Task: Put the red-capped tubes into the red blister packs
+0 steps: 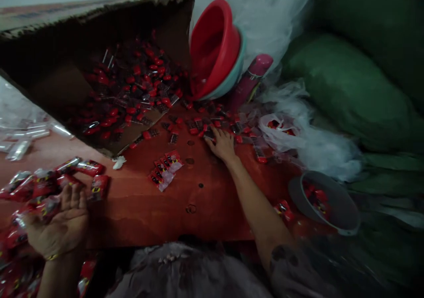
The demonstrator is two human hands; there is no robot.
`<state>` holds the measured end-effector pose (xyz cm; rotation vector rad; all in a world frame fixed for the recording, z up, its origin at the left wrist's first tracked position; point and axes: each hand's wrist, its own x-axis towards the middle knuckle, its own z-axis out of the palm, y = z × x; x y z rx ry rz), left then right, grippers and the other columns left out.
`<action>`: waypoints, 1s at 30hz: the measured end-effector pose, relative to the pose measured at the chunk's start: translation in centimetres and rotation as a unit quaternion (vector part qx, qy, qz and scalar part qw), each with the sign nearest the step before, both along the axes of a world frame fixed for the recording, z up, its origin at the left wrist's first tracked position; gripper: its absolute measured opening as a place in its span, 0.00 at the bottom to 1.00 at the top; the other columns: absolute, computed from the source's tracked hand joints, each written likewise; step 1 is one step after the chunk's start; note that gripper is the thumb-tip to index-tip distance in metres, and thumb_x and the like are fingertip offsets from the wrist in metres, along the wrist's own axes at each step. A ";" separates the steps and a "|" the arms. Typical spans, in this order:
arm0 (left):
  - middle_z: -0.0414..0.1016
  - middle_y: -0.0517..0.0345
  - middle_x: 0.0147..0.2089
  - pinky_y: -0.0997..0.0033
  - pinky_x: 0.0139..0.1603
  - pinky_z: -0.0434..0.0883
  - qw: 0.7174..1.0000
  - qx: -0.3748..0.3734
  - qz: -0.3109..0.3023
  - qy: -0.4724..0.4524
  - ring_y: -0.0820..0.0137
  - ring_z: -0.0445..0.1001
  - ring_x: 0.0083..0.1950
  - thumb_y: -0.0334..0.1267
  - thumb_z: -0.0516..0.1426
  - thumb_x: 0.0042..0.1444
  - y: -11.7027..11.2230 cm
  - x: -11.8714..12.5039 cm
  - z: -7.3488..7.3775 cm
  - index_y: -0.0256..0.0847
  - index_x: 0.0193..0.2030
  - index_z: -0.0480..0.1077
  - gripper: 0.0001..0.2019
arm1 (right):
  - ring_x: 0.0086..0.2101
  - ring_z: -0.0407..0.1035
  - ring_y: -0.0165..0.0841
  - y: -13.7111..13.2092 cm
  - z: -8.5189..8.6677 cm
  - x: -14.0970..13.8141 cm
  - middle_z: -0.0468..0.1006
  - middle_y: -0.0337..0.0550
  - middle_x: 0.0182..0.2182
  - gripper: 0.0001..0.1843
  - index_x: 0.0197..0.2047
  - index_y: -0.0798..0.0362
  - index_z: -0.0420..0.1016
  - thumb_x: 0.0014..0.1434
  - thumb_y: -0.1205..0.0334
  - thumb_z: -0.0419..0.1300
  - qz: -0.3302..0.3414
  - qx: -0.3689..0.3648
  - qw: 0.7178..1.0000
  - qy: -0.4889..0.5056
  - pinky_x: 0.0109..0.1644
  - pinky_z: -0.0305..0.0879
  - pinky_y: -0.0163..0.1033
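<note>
My left hand (62, 220) is palm up at the lower left, its fingers apart and nothing in it. Shiny red printed packets (99, 186) lie beside and behind it. Farther off, my right hand (222, 144) reaches over the orange-red table (218, 209), fingers spread. A small clear-and-red plastic piece (208, 133) lies at its thumb and index fingertip; whether they grip it is hard to see. More such pieces (243, 139) are strewn around that hand. Between my hands is a small overlapping row of red packets (165, 170).
A cardboard box (175, 35) on its side spills red-and-clear pieces. A red basin (228, 28), a pink bottle (247, 81) and white plastic bags (324, 143) stand behind. At right are a grey bucket (344, 214) with red items and green sacks (347, 77).
</note>
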<state>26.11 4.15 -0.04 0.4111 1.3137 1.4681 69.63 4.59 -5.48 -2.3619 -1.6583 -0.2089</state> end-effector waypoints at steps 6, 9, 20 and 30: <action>0.76 0.48 0.46 0.59 0.52 0.69 0.988 -0.027 -0.154 -0.009 0.62 0.72 0.50 0.52 0.56 0.46 -1.5 3.7 -0.9 0.37 0.43 0.70 0.22 | 0.53 0.58 0.48 -3.2 0.0 -2.5 0.67 0.54 0.55 0.32 0.62 0.53 0.58 0.60 0.44 0.46 0.119 -0.011 0.993 -0.018 0.55 0.52 0.54; 0.78 0.49 0.41 0.57 0.52 0.68 0.915 0.113 -0.244 0.302 0.60 0.74 0.46 0.48 0.59 0.47 -0.6 7.8 -1.8 0.37 0.40 0.73 0.18 | 0.54 0.58 0.48 -3.8 -0.1 -2.9 0.66 0.55 0.55 0.32 0.61 0.55 0.59 0.60 0.44 0.46 0.140 -0.006 0.990 -0.029 0.57 0.51 0.54; 0.61 0.46 0.62 0.46 0.64 0.48 0.479 0.260 -0.417 0.727 0.52 0.49 0.67 0.42 0.48 0.58 2.6 17.2 -5.0 0.43 0.54 0.69 0.19 | 0.54 0.59 0.45 -5.0 -1.3 -2.9 0.66 0.57 0.55 0.28 0.55 0.59 0.65 0.61 0.48 0.47 0.120 0.056 0.991 -0.013 0.58 0.51 0.52; 0.71 0.51 0.56 0.53 0.59 0.58 0.526 0.268 -0.365 0.720 0.56 0.61 0.62 0.43 0.50 0.57 0.9 14.3 -4.1 0.44 0.49 0.71 0.17 | 0.55 0.57 0.45 -6.0 -0.6 -4.2 0.67 0.57 0.55 0.22 0.51 0.58 0.68 0.61 0.53 0.48 0.101 0.126 0.985 -0.057 0.60 0.46 0.55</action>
